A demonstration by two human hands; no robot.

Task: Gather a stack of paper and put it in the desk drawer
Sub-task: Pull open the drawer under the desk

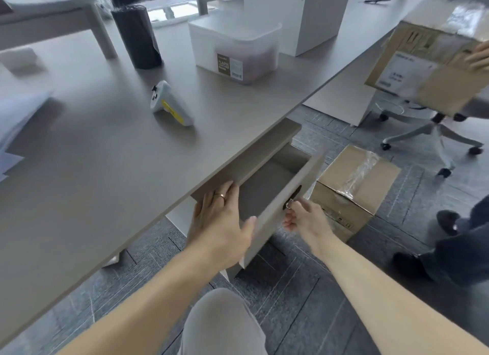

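- Grey surface (92, 153) fills the left; white paper (16, 121) lies blurred at its far-left edge, well apart from the drawer.
- Drawer (272, 185) under the surface's right edge stands pulled open, inside bare.
- Cardboard box (354, 185) on the floor just right of the drawer.
- White plastic container (235, 50) far on the surface; handheld scanner (170, 104) nearer.
- Left hand (219, 222): grip released, palm flat over the drawer's near corner, thumb on the front panel.
- Right hand (304, 217): grip pinching the key (289, 203) in the drawer-front lock.
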